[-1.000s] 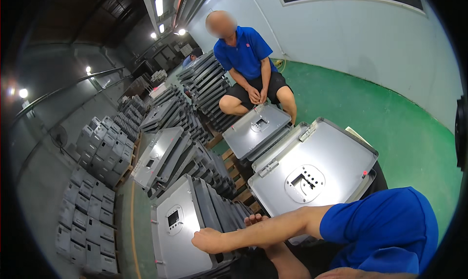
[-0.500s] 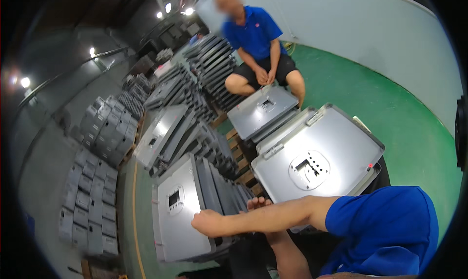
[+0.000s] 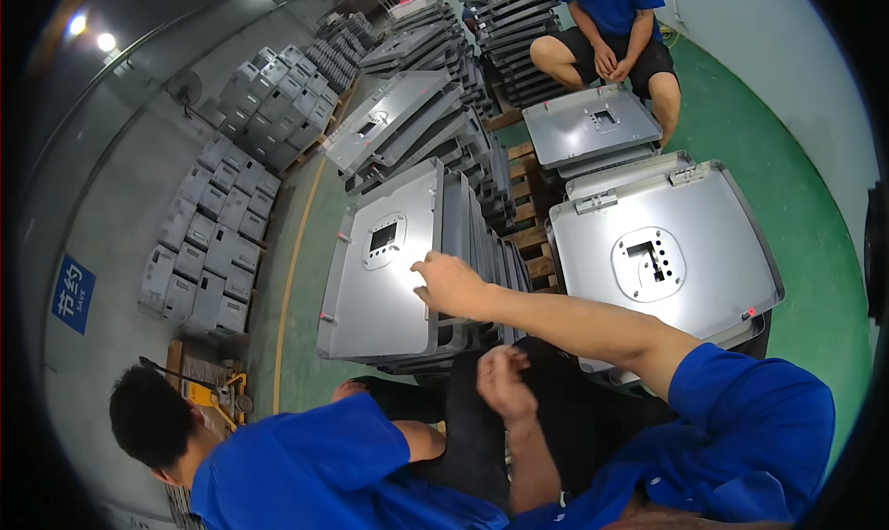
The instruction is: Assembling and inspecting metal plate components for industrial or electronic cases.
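My right hand (image 3: 449, 285) reaches across to the left, over the right edge of a silver-grey metal panel (image 3: 370, 294). Its fingers are bent and slightly apart, at or just above the panel's face, with nothing visible in them. This panel lies tilted on top of a stack and has a rectangular cutout in a rounded recess. Nearer to me, above dark-clothed legs, is my left hand (image 3: 507, 382), palm up with curled fingers; what they hold, if anything, is hidden. To the right, a similar hinged panel (image 3: 593, 299) has a larger cutout and a red piece at its corner.
At lower left, a co-worker in blue (image 3: 306, 456) sits close beside me. Another person (image 3: 611, 30) sits at the far side behind a smaller panel (image 3: 565, 141). Stacked panels (image 3: 509, 30) stand behind, on wooden pallets (image 3: 523, 192). Grey boxes (image 3: 218, 243) and a yellow pallet jack (image 3: 222, 396) are left.
My view has swung left and down, bringing the co-worker at lower left into view. My right hand has loosened from a fist, and my left hand's fingers have curled.
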{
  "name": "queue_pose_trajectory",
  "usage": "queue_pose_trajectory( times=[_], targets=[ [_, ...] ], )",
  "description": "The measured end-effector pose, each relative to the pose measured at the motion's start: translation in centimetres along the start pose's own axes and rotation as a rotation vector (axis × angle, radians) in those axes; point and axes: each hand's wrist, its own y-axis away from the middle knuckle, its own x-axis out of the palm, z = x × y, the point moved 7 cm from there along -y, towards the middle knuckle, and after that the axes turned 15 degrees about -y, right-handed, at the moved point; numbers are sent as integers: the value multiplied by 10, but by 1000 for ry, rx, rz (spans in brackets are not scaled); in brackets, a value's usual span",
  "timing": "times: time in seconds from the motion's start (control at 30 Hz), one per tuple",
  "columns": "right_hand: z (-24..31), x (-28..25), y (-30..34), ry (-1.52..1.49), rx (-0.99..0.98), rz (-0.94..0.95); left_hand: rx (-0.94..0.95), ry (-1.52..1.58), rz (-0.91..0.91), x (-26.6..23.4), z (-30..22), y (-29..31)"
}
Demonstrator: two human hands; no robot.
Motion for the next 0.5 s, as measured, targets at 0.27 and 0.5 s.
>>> queue_pose_trajectory(
  times=[0.27, 0.5],
  targets=[
    [-59, -12, -18, -153, 402, -207, 2, -178, -688, -165, -45, -68],
    [-87, 14, -41, -385, 771, -217, -176, 33, -386, -207, -15, -145]
  ],
)
